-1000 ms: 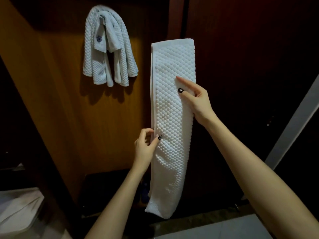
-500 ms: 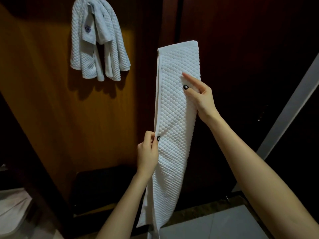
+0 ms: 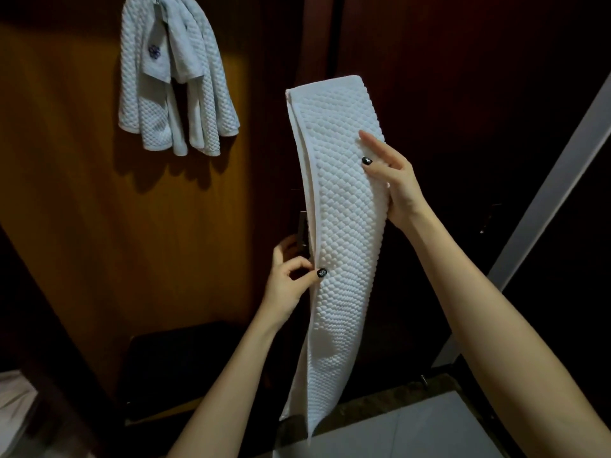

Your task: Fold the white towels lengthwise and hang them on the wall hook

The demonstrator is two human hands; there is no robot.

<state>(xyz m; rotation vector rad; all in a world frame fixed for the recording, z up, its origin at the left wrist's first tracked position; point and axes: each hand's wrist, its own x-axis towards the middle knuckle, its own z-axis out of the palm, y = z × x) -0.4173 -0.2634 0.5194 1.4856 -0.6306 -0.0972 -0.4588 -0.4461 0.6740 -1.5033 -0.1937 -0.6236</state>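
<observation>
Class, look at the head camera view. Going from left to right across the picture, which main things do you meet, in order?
Towels already hanging on the wall → left hand → folded white towel being held → right hand → pale slanted bar at the right edge.

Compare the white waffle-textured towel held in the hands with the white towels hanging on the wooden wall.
The held white waffle towel is one long, narrow, flat folded strip; the hanging white towels are bunched and draped. The held towel shows no emblem; a hanging one bears a dark one. Both share the waffle weave.
</observation>
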